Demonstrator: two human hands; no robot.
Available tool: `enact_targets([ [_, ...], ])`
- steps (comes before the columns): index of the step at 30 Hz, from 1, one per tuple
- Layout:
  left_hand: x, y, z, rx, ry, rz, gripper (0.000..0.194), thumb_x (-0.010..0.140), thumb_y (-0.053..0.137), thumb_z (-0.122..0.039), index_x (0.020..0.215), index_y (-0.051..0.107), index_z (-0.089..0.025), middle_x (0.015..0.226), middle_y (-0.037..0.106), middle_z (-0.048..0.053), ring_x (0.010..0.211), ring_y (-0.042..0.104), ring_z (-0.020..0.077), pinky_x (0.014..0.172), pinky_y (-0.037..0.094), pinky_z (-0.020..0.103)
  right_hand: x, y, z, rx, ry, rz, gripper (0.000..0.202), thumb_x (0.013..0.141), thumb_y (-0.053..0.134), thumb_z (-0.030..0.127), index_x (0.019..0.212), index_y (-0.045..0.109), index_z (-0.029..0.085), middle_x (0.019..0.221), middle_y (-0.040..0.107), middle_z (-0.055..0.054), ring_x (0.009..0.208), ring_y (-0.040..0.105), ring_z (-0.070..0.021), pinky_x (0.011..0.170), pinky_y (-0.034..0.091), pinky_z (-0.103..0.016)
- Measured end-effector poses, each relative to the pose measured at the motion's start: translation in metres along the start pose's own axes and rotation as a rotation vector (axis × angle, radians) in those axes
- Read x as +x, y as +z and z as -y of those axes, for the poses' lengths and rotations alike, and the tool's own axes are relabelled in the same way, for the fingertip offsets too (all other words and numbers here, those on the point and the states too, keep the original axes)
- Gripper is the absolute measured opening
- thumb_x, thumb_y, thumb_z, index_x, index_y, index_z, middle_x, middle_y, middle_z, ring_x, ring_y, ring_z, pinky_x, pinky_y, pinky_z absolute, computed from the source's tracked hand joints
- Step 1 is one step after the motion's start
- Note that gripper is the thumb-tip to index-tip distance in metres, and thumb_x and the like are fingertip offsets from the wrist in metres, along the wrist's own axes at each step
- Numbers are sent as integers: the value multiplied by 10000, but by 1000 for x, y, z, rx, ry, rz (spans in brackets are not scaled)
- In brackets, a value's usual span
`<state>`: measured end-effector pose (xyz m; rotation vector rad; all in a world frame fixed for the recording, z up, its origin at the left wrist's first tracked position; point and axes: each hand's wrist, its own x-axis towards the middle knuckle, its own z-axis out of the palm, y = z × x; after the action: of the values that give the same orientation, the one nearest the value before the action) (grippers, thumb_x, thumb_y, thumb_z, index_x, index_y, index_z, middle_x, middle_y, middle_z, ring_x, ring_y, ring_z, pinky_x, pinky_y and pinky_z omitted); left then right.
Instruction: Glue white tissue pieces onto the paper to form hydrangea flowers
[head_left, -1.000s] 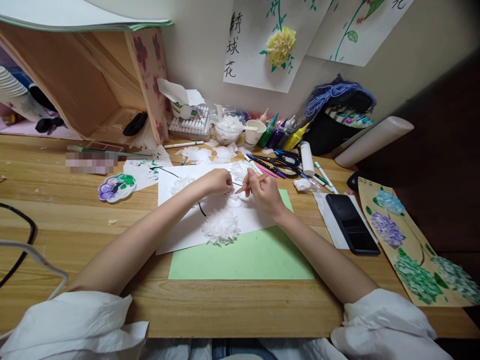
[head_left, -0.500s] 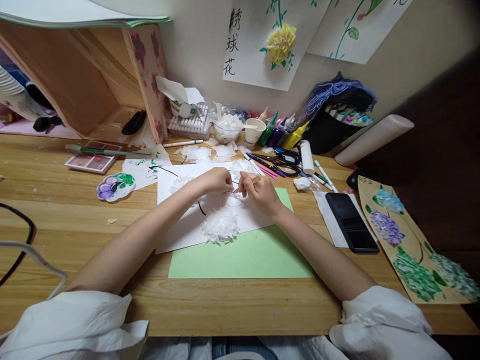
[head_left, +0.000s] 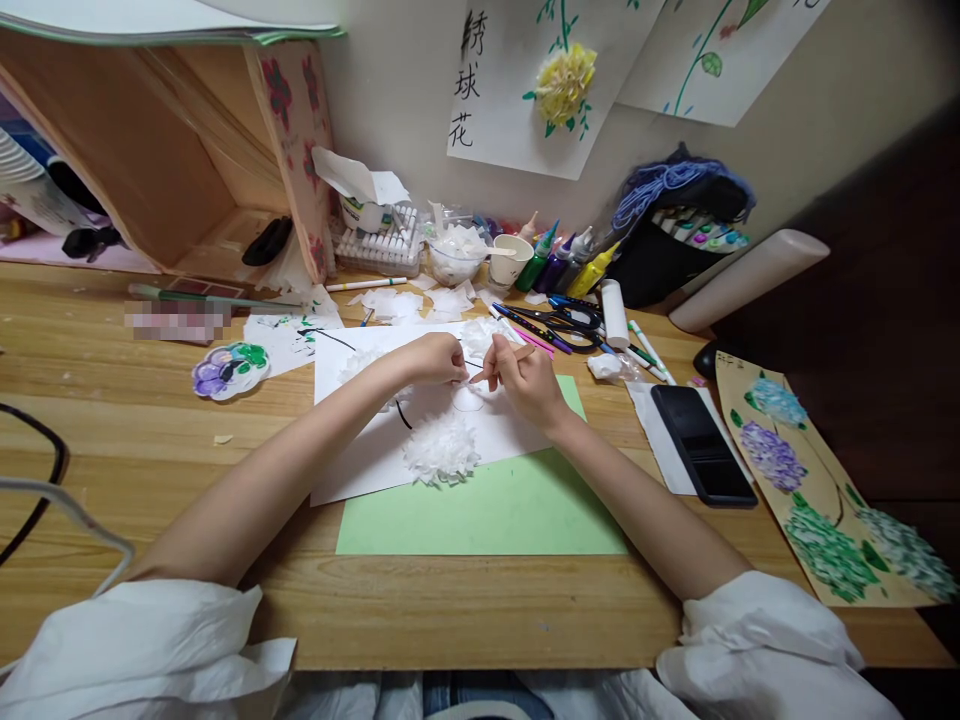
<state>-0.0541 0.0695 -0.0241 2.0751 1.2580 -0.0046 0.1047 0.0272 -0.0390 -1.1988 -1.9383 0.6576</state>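
Observation:
Over the white sheet of paper point(head_left: 352, 470), both my hands are close together. My left hand point(head_left: 439, 358) is closed in a pinch at the fingertips; whatever is in it is too small to make out. My right hand point(head_left: 529, 385) grips a thin brown stick point(head_left: 523, 354), its tip pointing toward the left fingertips. A pencilled circle point(head_left: 469, 400) shows just below them. A fluffy white tissue-paper flower point(head_left: 441, 450) lies nearest me on the sheet. Two more white paper clusters are beyond the hands, one partly hidden by my left forearm. Black drawn stems show between them.
Green paper point(head_left: 480, 520) lies under the white sheet. Behind are torn tissue pieces point(head_left: 450, 302), a plastic bowl point(head_left: 456, 262), a paper cup point(head_left: 510, 262), paint bottles and black scissors point(head_left: 570, 325). A phone point(head_left: 703, 445) and a flower picture point(head_left: 817, 480) lie right; a painted palette point(head_left: 229, 371) lies left.
My right hand has shifted very slightly to the right, and the stick's tip shows more plainly. My left hand stays nearly still.

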Motion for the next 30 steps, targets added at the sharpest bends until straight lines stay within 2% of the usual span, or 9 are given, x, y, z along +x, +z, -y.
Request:
enact_targets([
  [3,0,0,-1,6,7,-1,191,677,513,-200,717,681,-119,693,672,44,623,539,126,555,347,216,1,1,0,-11,8,6,582,925,251,489,501,521,195,425,519,4,472,548,-114,552,401,-248],
  [10,-1,-1,-1,34,-6,-5,213,675,521,-272,673,669,-119,620,629,31,573,494,124,524,316,231,1,1,2,-79,-103,43,551,930,260,464,527,520,193,475,552,1,500,547,-109,575,405,-242],
  [15,-2,-1,-3,19,-13,-8,192,678,517,-237,698,667,-120,668,653,40,609,520,129,537,326,225,0,-6,3,-2,-43,-53,585,934,259,449,484,522,185,416,530,7,443,538,-97,540,412,-228],
  [30,2,0,1,18,-9,-15,179,686,522,-239,668,660,-126,647,645,35,596,521,129,540,331,232,0,-1,-2,-23,-24,-29,581,932,268,453,485,525,184,395,509,10,449,556,-99,502,395,-217],
])
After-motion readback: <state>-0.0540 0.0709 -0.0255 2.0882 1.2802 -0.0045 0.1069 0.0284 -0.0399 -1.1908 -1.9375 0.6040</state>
